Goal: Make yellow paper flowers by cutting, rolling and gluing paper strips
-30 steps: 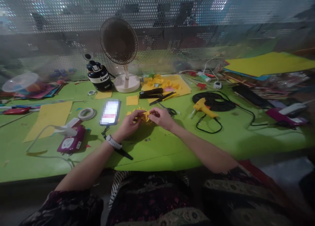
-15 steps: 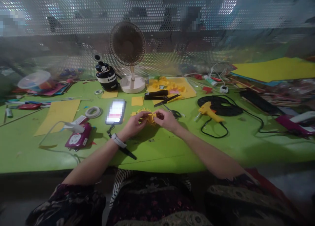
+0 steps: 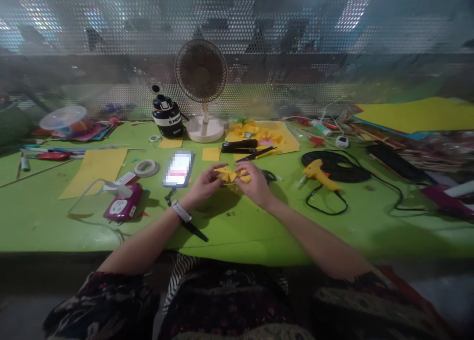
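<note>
Yellow folded-paper piece (image 3: 230, 176), pointed flaps flaring outward: between both hands, above or on the near half of the green table (image 3: 248, 236); impossible to tell whether touching the surface.

Left hand (image 3: 206, 186): pinching the left side of the piece between thumb and fingers; pale wristband (image 3: 181, 211) above.

Right hand (image 3: 256, 186): pinching the right side, thumb to the near edge, fingers curled over the top.

Left of the hands: phone (image 3: 178, 169), lying flat, screen lit; white tape roll (image 3: 145, 168); purple power adapter (image 3: 124, 201), white plug inserted.

Beyond the hands: small yellow paper square (image 3: 211, 154); black stapler (image 3: 239, 146); upright fan (image 3: 201, 72), just beside a black bottle (image 3: 168, 122) with white band.

Right of the hands: dark scissor handles (image 3: 273, 176), partly hidden; yellow glue gun (image 3: 320, 174), overlapping a flat black disc (image 3: 344, 167).
</note>
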### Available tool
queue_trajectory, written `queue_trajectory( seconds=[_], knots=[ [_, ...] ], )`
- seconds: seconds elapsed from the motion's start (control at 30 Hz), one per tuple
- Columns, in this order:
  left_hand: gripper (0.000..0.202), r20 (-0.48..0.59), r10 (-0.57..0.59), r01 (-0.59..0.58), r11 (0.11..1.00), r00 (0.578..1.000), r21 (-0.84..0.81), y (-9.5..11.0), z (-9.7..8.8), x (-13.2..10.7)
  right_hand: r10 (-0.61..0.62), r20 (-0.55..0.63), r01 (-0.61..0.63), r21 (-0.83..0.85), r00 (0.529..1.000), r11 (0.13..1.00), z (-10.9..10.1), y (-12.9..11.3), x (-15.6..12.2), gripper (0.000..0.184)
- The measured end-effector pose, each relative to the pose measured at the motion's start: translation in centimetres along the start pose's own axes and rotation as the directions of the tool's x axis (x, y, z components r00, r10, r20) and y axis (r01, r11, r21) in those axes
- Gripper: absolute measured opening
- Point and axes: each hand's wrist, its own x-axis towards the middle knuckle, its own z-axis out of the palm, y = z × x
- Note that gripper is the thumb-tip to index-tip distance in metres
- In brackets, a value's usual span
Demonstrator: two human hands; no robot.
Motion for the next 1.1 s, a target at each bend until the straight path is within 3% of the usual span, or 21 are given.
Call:
queue_trajectory(
  seconds=[0.23, 0.77, 1.1],
  knots=[
    [0.044, 0.021, 0.014, -0.015, 0.999, 1.000, 0.028, -0.12, -0.24, 0.03, -0.155, 0.048, 0.158, -0.072, 0.987, 0.985, -0.13, 0.16, 0.00, 0.012],
    [0.048, -0.008, 0.032, -0.033, 0.998, 0.999, -0.062, 0.18, 0.06, -0.30, -0.296, -0.032, 0.287, -0.170, 0.955, 0.943, -0.20, -0.15, -0.10, 0.017],
    [0.053, -0.015, 0.021, -0.022, 0.999, 1.000, -0.043, 0.08, 0.09, -0.39, -0.395, 0.050, 0.388, -0.337, 0.917, 0.858, -0.10, -0.02, -0.16, 0.025]
  ],
)
